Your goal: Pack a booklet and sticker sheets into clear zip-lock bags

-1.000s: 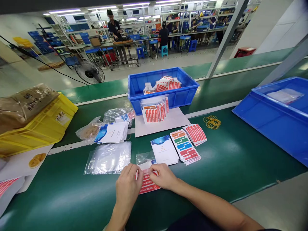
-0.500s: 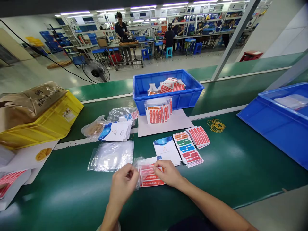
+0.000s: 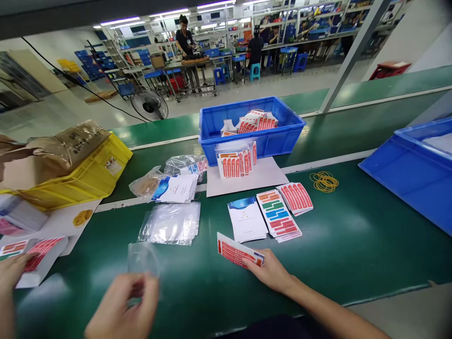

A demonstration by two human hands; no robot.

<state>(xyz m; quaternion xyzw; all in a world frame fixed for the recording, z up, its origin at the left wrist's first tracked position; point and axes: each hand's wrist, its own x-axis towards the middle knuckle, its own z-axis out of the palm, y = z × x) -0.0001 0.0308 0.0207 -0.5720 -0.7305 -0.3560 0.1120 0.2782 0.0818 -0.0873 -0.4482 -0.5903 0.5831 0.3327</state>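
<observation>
1. Green worktop (image 3: 197,292) spans the foreground, with shelving and people behind; at far left a co-worker's hand (image 3: 14,270) touches printed sheets (image 3: 42,254), near the yellow crate (image 3: 81,188)

2. The person's left hand (image 3: 120,306), blurred, has moved away from the right; its thumb and forefinger are pressed together, apparently pinching the near edge of a clear bag (image 3: 139,258)

3. Just beyond that hand lie flat empty bags (image 3: 173,223), with white leaflets (image 3: 178,188) behind them

4. Near the middle, bagged cards (image 3: 231,165) lean on the front of the blue bin (image 3: 268,143), standing on a pale board (image 3: 261,181)

5. The right hand (image 3: 271,273) grips red-and-white cards (image 3: 235,249) by one end between thumb and fingers, tilted over the worktop; a moment ago the clear bag overlapped them, and now bag and cards are apart, one to each hand, so the cards look to be outside that bag

6. Beyond the right hand, blue-topped booklets (image 3: 247,221) lie beside multicoloured cards (image 3: 277,216), then red label cards (image 3: 296,197), yellow rubber bands (image 3: 324,182) and a second blue bin (image 3: 406,174)
</observation>
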